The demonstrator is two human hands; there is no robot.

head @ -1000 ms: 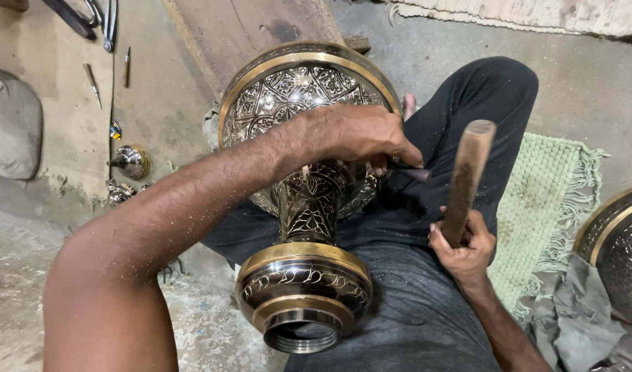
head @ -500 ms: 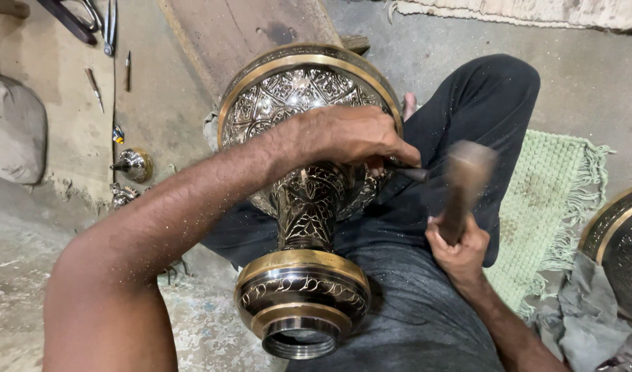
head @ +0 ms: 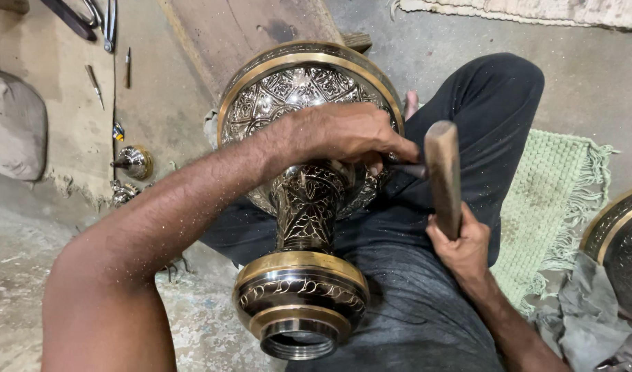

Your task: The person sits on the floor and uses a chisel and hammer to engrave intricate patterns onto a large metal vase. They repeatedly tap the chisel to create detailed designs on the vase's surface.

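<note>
At far left, a grey cushion (head: 13, 127) lies on the floor (head: 54, 275). Above it, near the top edge, shears (head: 89, 17) and two thin punches (head: 96, 84) lie on the floor. A small brass knob (head: 133, 162) sits just right of the cushion.

The vase (head: 299, 207) lies tilted across the person's lap, its wide engraved bowl away from the camera and its banded base with the open threaded collar nearest the camera. A wooden plank (head: 247, 34) runs behind the bowl.

The left hand (head: 343, 134) reaches across the bowl from the left. Its grip is closed: the fingers are clamped on a dark chisel (head: 405, 169) whose shaft projects to the right from between the fingertips. The working end is hidden under the hand, against the lower flank of the bowl just above the neck. The vase therefore lies directly beneath and against the left grip.

The right hand (head: 460, 244) is to the right of the vase, clear of it, over the dark trouser leg (head: 481, 117). Its grip is wrapped tight around the lower end of a wooden mallet (head: 443, 172). The mallet stands nearly upright, its side touching or just beside the projecting chisel end.

Further right, a green mat (head: 543, 200) lies on the floor. At the right edge, part of a second vessel (head: 622, 234) rests on a grey cloth (head: 577, 310).
</note>
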